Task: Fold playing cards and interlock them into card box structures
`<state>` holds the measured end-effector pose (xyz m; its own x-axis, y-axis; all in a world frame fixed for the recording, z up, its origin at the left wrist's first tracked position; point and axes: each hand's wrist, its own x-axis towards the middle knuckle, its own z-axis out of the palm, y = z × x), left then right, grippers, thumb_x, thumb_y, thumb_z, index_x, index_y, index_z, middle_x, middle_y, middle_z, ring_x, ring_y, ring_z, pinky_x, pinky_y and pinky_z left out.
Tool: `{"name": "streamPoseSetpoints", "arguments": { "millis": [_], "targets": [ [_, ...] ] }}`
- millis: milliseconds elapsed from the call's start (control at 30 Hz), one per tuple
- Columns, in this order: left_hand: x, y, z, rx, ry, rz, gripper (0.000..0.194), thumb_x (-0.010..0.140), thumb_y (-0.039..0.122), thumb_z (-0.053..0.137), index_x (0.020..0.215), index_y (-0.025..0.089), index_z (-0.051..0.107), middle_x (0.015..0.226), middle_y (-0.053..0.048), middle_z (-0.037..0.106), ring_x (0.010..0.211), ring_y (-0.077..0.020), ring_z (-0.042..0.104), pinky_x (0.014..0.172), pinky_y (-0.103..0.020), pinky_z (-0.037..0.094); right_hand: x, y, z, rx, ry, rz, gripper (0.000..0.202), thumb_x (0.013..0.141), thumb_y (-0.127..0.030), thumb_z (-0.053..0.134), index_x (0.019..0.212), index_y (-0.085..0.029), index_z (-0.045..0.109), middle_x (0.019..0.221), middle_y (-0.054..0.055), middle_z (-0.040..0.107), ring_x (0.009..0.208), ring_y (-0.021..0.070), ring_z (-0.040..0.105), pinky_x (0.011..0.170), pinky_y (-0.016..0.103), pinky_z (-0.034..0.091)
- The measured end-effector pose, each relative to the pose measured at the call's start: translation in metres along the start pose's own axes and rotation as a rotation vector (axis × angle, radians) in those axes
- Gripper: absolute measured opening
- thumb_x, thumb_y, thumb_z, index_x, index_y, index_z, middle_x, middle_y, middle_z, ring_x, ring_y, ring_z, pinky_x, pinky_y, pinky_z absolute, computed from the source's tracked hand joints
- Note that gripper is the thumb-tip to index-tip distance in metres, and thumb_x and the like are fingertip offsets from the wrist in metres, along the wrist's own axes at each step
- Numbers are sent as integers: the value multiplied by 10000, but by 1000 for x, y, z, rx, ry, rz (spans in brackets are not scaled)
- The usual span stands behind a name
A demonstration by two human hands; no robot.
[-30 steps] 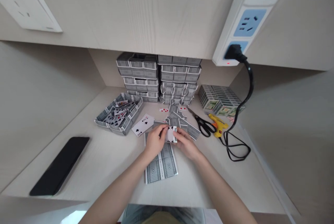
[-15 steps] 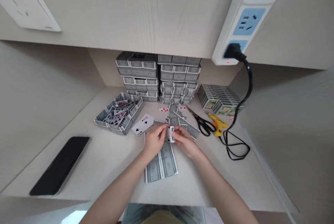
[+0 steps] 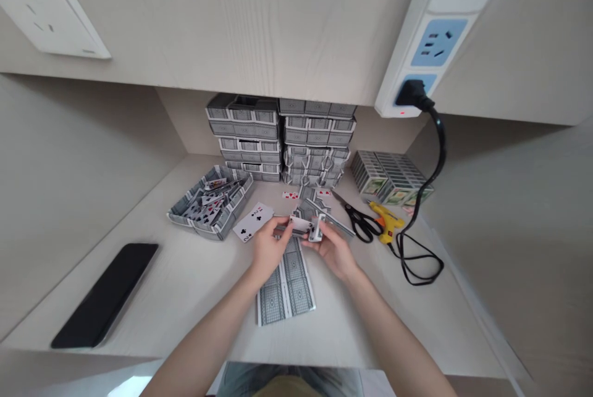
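Between my hands is a folded playing card (image 3: 301, 225), white inside, with a bent-up end at its right. My left hand (image 3: 269, 247) pinches its left end between thumb and fingers. My right hand (image 3: 334, 250) grips the folded right end, thumb on top. Below them a grey patterned panel of joined cards (image 3: 286, 289) lies flat, its upper part partly hidden by my hands. Loose grey-backed card strips (image 3: 314, 205) lie just beyond. Left of my left hand are white cards with black clubs (image 3: 254, 221).
A card-built tray (image 3: 222, 224) holds loose cards at the left. Stacked card boxes (image 3: 250, 116) stand at the back. To the right are scissors (image 3: 364, 223), a yellow glue gun (image 3: 388, 223) with black cable, and packed card decks (image 3: 393, 176). A black phone (image 3: 107, 295) lies front left.
The folded card has opened out and now spans between my hands. My right hand has shifted slightly right and turned with the folded end, and my left hand has moved slightly left.
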<state>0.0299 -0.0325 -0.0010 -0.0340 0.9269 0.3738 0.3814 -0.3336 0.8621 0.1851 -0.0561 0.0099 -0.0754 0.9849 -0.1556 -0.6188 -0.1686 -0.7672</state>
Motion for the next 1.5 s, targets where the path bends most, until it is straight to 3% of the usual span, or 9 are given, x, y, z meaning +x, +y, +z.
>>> {"name": "streamPoseSetpoints", "arguments": {
  "millis": [100, 267, 433, 667, 867, 1033, 1500],
  "targets": [
    [-3, 3, 1, -10, -103, 54, 178, 716, 332, 598, 787, 179, 542, 823, -17, 647, 659, -118, 610, 616, -252, 497, 1, 0, 1, -6, 13, -40, 253, 665, -315, 674, 889, -208, 626, 851, 12, 647, 781, 180, 605, 715, 349, 507],
    [-6, 10, -1, 5, -323, 237, 156, 712, 295, 607, 730, 186, 496, 1014, -56, 600, 899, -161, 575, 719, -295, 483, 2, 1, -2, -76, 7, -41, 256, 655, -309, 682, 885, -209, 634, 848, 10, 631, 740, 156, 581, 658, 286, 480],
    [-7, 14, -5, 92, -437, 336, 142, 725, 277, 594, 714, 193, 481, 1142, -66, 531, 1031, -180, 516, 838, -325, 436, 0, 2, -5, -282, 0, -81, 373, 622, -299, 710, 976, -234, 611, 881, 9, 623, 777, 165, 573, 723, 300, 443],
    [-7, 11, -4, 162, -418, 327, 106, 710, 232, 586, 729, 199, 487, 1164, -62, 481, 1071, -192, 488, 850, -329, 436, 0, 1, -4, -256, -40, -35, 336, 653, -348, 681, 963, -234, 617, 920, 16, 622, 804, 170, 577, 738, 305, 439],
    [-8, 10, -3, 229, -417, 293, 123, 635, 111, 560, 677, 196, 482, 1170, -53, 469, 899, -170, 557, 750, -304, 465, 0, 4, -3, -358, -42, -22, 379, 639, -346, 690, 984, -209, 613, 926, 29, 631, 855, 185, 579, 760, 313, 445],
    [-8, 10, -3, 254, -411, 282, 115, 624, 112, 552, 655, 193, 477, 1158, -55, 475, 769, -142, 569, 681, -290, 469, 0, 5, -3, -407, -47, -23, 395, 631, -330, 696, 998, -209, 616, 944, 32, 642, 850, 180, 591, 748, 298, 449],
    [-11, 8, -2, 236, -408, 315, 105, 623, 134, 571, 652, 185, 485, 1164, -56, 484, 761, -135, 567, 681, -282, 471, -1, 8, 1, -252, -57, 73, 357, 623, -286, 709, 951, -193, 603, 841, 17, 649, 805, 168, 604, 729, 298, 457]
  ]
}}
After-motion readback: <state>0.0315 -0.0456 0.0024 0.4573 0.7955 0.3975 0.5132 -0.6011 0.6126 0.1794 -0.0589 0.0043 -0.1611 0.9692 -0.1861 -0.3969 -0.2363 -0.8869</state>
